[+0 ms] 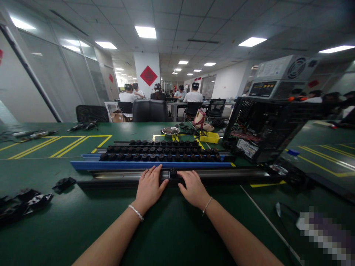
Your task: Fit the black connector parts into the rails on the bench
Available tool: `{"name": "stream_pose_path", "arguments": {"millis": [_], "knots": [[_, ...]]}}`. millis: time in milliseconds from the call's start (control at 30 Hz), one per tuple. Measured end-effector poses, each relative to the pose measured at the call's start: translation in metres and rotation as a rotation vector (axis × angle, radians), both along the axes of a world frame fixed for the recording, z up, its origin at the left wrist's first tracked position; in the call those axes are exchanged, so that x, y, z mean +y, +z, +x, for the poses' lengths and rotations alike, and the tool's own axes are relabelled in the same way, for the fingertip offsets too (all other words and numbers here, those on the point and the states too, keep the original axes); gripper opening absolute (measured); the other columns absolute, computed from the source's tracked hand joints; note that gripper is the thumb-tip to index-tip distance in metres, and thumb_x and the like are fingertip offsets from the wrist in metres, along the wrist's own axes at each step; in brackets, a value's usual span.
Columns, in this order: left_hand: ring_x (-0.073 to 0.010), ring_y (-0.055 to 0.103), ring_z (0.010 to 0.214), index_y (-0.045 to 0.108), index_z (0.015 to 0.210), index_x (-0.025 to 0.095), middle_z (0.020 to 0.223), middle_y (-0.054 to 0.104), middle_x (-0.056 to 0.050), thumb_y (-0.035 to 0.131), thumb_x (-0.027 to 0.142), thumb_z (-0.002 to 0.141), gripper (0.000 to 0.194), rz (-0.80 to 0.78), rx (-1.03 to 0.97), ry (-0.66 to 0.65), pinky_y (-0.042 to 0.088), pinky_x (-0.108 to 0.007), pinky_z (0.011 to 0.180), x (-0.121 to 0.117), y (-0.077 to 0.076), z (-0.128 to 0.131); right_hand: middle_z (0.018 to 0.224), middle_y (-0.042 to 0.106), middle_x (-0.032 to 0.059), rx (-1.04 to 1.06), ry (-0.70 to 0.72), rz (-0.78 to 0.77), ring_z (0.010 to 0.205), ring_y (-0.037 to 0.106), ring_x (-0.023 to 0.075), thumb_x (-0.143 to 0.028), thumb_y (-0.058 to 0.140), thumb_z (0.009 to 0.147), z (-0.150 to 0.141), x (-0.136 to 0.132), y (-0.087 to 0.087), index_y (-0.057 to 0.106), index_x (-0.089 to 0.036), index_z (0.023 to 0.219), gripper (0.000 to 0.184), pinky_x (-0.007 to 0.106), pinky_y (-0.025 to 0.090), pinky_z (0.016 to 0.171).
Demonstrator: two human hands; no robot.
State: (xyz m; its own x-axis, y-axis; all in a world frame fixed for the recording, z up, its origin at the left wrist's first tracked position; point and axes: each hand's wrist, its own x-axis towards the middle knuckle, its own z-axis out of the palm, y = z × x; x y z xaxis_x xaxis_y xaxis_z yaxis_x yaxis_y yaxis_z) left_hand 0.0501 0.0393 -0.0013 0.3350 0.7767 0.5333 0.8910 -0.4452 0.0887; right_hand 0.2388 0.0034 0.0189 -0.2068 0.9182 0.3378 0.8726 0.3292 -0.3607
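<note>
A long black channel rail (227, 176) with a shiny inner face lies across the green table before me. A small black block (173, 173) sits in it, between my hands. My left hand (149, 186) rests over the rail to the left of the block, fingers spread and thumb apart. My right hand (194, 187) is on the other side, fingers loosely bent over the rail, index fingertip close against the block; I cannot tell whether it touches. Behind lie a blue rail (155, 164) and rows of round black socket-like modules (145, 157).
On the right stands an open computer case (266, 129) with power supplies (283, 68) on top. Beyond the rails are a metal bowl (170, 131) and a yellow tray (209, 137). Black parts (27, 201) lie at left. Several people sit at far tables.
</note>
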Motion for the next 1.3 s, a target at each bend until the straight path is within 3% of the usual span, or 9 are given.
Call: {"name": "stream_pose_path", "arguments": {"millis": [167, 533, 767, 1000, 1300], "knots": [[-0.0215, 0.042, 0.124, 0.03, 0.138, 0.023, 0.128, 0.054, -0.006, 0.038, 0.044, 0.086, 0.057, -0.008, 0.024, -0.018, 0.029, -0.041, 0.103, -0.003, 0.004, 0.0, 0.122, 0.056, 0.0076, -0.012, 0.021, -0.018, 0.117, 0.044, 0.019, -0.021, 0.046, 0.081, -0.003, -0.002, 0.001, 0.049, -0.019, 0.119, 0.039, 0.045, 0.017, 0.107], [-0.0305, 0.034, 0.128, 0.031, 0.134, 0.044, 0.139, 0.041, -0.005, 0.049, 0.045, 0.081, 0.056, -0.003, 0.146, -0.055, 0.021, -0.057, 0.102, -0.012, 0.004, 0.007, 0.126, 0.054, 0.0058, -0.063, 0.076, -0.028, 0.123, 0.038, 0.0181, -0.017, 0.041, 0.081, -0.007, -0.004, -0.006, 0.044, -0.021, 0.126, 0.046, 0.047, 0.009, 0.109], [-0.0328, 0.032, 0.129, 0.029, 0.135, 0.045, 0.139, 0.041, -0.006, 0.052, 0.042, 0.079, 0.06, 0.007, 0.172, -0.031, 0.015, -0.063, 0.102, -0.014, 0.002, 0.013, 0.135, 0.046, 0.0006, -0.12, 0.11, -0.074, 0.128, 0.032, 0.0168, -0.013, 0.037, 0.081, -0.004, -0.001, -0.007, 0.039, -0.028, 0.132, 0.053, 0.048, 0.006, 0.109], [-0.035, 0.032, 0.128, 0.03, 0.134, 0.045, 0.14, 0.04, -0.007, 0.055, 0.036, 0.078, 0.062, 0.0, 0.177, -0.012, 0.013, -0.065, 0.101, -0.016, 0.003, 0.017, 0.137, 0.044, -0.0027, -0.125, 0.115, -0.073, 0.129, 0.031, 0.0171, -0.011, 0.035, 0.08, -0.001, -0.001, -0.004, 0.038, -0.034, 0.133, 0.058, 0.047, 0.012, 0.108], [-0.0364, 0.031, 0.129, 0.039, 0.131, 0.041, 0.139, 0.041, -0.008, 0.055, 0.034, 0.077, 0.056, -0.019, 0.187, -0.002, 0.013, -0.066, 0.101, -0.016, 0.002, 0.018, 0.132, 0.049, 0.0002, -0.145, 0.141, -0.025, 0.127, 0.033, 0.0156, -0.011, 0.036, 0.08, 0.0, -0.003, -0.008, 0.042, -0.028, 0.129, 0.052, 0.044, 0.011, 0.109]]}}
